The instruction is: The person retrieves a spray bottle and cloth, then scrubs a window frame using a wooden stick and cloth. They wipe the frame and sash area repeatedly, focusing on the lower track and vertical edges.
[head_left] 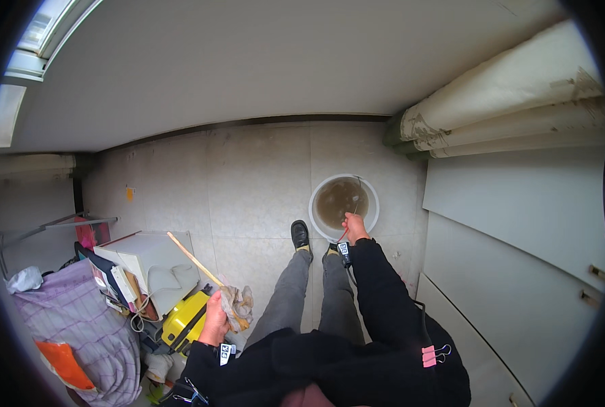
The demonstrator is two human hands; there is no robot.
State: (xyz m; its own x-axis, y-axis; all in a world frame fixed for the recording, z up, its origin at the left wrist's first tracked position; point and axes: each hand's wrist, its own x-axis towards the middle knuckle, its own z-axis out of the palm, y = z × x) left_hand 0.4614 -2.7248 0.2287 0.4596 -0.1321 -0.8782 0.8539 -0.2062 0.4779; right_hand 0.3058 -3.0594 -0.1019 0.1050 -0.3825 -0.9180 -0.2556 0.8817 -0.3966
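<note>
A white bucket (pixel 314 192) of murky brown water stands on the floor just beyond my feet, right of the middle. My right hand (pixel 356 227) is closed over its near side, gripping the thin bucket handle (pixel 358 193), which runs to the far rim; a red piece shows below my fingers. On the left, my left hand (pixel 214 319) is closed at a light wooden stick (pixel 194 258) and a stained, crumpled rag (pixel 238 306) bunched around its lower end. The rag partly hides how my fingers hold them.
Left of me are a yellow case (pixel 184 321), a white box (pixel 160 254) with books and a cable, and a purple checked cloth (pixel 78 308) bearing an orange packet (pixel 66 364). White cabinets (pixel 506 271) and gathered curtains (pixel 506 102) line the right. A wall (pixel 261 61) closes the far side.
</note>
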